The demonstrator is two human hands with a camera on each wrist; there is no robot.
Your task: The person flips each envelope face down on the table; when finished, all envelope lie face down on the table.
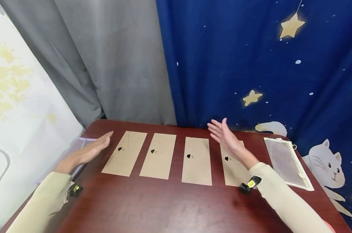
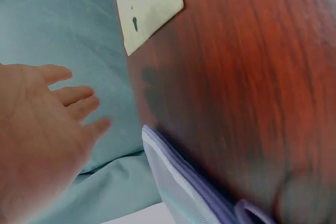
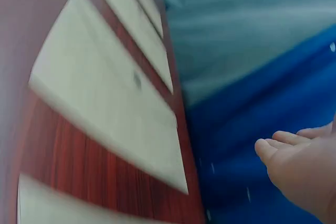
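Note:
Several flat tan paper rectangles, each with a small black hat print, lie in a row on the dark red wooden table [image 1: 152, 207]. My left hand [image 1: 93, 150] hovers with fingers straight, just left of the leftmost rectangle [image 1: 125, 153]. Beside that one lie a second rectangle [image 1: 158, 157] and a third [image 1: 197, 161]. My right hand [image 1: 229, 139] is raised over the far-right rectangle [image 1: 232, 168], which it and the forearm partly hide. Neither hand holds anything. The left wrist view shows the left hand [image 2: 42, 124] with fingers spread; the right wrist view shows the right hand [image 3: 307, 166] apart from the papers.
A white-edged zip pouch [image 1: 286, 161] lies at the table's right side. Along the left edge is a purple-edged mesh pouch [image 2: 184, 187]. Behind the table hang a grey curtain [image 1: 120, 64] and a blue starry curtain [image 1: 222, 64].

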